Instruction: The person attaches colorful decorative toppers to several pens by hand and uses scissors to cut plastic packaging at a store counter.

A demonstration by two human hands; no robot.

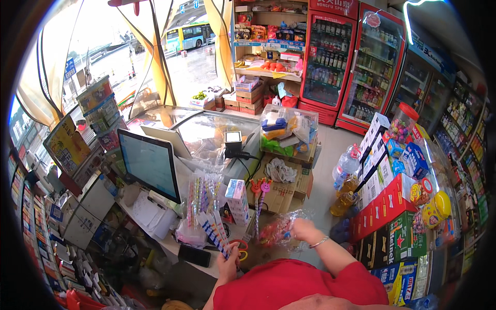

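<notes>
My left hand [228,260] is closed around several long patterned sticks [215,233], some with blue and white stripes, fanning up and to the left over the counter. Just beside it are the red and yellow handles of scissors [243,250]; I cannot tell if the hand touches them. On the right, my right hand [306,231] is closed on a crinkled clear plastic bag [278,230] with red and colourful small items inside. Two striped sticks with red and pink figure tops [261,188] stand upright between the hands. Behind the left hand are more wrapped patterned sticks [199,194].
A monitor [147,163], a black phone [194,255] and a patterned box [237,201] occupy the counter. Ahead are a cardboard box [281,194] and a clear bin [289,132]. Stacked drink cartons [382,209] and large bottles [347,164] line the right side.
</notes>
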